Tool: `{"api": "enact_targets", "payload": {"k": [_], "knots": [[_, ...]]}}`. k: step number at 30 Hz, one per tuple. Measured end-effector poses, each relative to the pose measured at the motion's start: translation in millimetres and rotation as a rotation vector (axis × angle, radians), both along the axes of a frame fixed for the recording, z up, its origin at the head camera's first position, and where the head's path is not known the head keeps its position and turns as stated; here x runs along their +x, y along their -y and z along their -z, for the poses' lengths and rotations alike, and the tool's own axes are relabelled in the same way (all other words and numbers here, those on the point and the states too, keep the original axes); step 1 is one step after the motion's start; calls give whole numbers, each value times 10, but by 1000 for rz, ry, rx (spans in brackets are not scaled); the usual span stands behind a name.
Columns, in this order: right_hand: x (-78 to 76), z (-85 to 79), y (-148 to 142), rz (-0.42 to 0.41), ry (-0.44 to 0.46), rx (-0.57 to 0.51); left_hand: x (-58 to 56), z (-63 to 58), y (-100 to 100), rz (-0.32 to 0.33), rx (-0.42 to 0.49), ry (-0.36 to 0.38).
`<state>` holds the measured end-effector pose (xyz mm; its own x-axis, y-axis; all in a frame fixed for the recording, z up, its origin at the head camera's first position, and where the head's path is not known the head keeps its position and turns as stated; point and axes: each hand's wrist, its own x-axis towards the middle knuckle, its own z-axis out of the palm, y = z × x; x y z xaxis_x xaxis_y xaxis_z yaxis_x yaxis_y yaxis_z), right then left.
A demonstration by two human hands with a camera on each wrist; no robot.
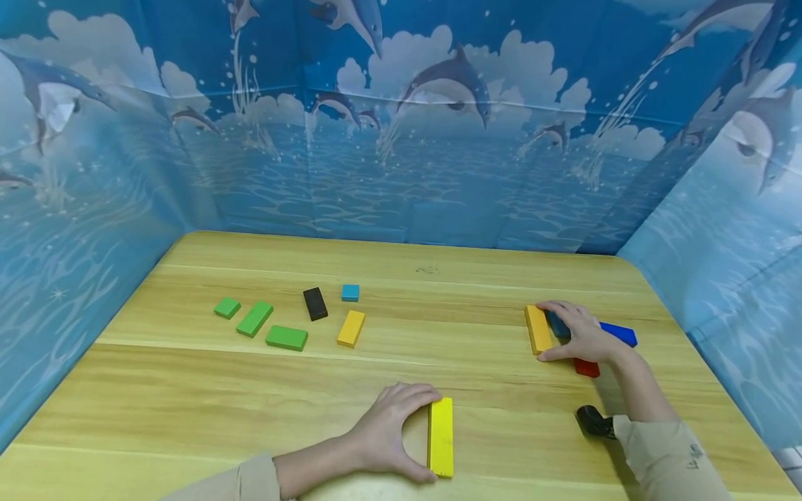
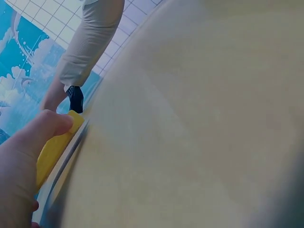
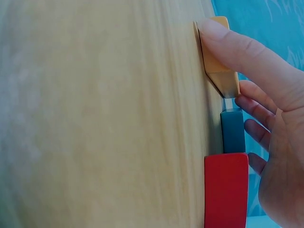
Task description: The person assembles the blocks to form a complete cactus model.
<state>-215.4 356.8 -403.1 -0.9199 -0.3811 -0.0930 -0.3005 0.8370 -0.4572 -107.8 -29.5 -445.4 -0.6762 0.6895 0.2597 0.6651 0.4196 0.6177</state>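
Note:
Near the front middle of the table, my left hand (image 1: 383,433) grips a long yellow block (image 1: 442,438) by its two ends, thumb at the near end and fingers at the far end. The block also shows beside the thumb in the left wrist view. On the right, my right hand (image 1: 585,337) holds an orange block (image 1: 537,330) the same way, between thumb and fingers. Under and beside that hand lie a dark teal block (image 3: 232,131), a red block (image 3: 226,190) and a blue block (image 1: 619,334), the teal one partly covered by the fingers.
To the left lie several small green blocks (image 1: 287,338), a black block (image 1: 315,304), a light blue square block (image 1: 350,293) and a shorter orange block (image 1: 351,328). A black device (image 1: 594,422) sits at my right cuff. Dolphin-printed curtains (image 1: 438,181) enclose the table's back and sides.

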Motion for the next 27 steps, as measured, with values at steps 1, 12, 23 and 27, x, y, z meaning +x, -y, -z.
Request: {"api": "enact_targets", "payload": {"k": [1,12,23,27], "knots": [[0,-1,1,0,2,-1,4,4,2,4,-2,-9],[5,-8,9,2,10,0,45,32,41,17,-18,-97],[-16,4,-2,2,3,-4,72,57,62,4,-60,-186],[-29,14,5,7,-9,-12,74,63,62,5,-75,-208]]}}
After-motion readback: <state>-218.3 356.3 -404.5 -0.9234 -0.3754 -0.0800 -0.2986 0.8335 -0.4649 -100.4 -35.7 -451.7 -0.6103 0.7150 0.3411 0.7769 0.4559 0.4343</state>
